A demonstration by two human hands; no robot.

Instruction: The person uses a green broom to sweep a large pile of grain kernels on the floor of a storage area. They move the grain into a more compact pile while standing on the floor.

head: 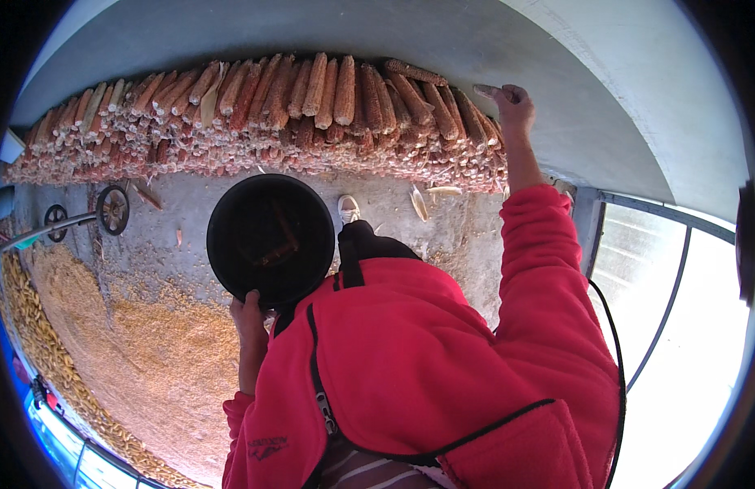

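My left hand (249, 315) grips the near rim of a round black bucket (215, 244). A few reddish-brown corn cobs (281, 252) lie in its dark inside. At the upper right, my right hand (516, 107) is raised beside the right end of the stacked bare corn cobs (345, 91), in front of the grey wall. Its fingers are closed on a short brownish piece (486, 91), which looks like part of a cob. The stack runs along the wall, with its top cobs laid side by side, ends towards me.
Loose corn kernels (169, 342) cover the concrete floor at the left, bordered by yellow ears of corn (65, 379). A metal bar with black wheels (113, 209) stands at the far left. Dry husks (419, 203) lie before the stack. A bright glazed door or window (640, 250) is at the right.
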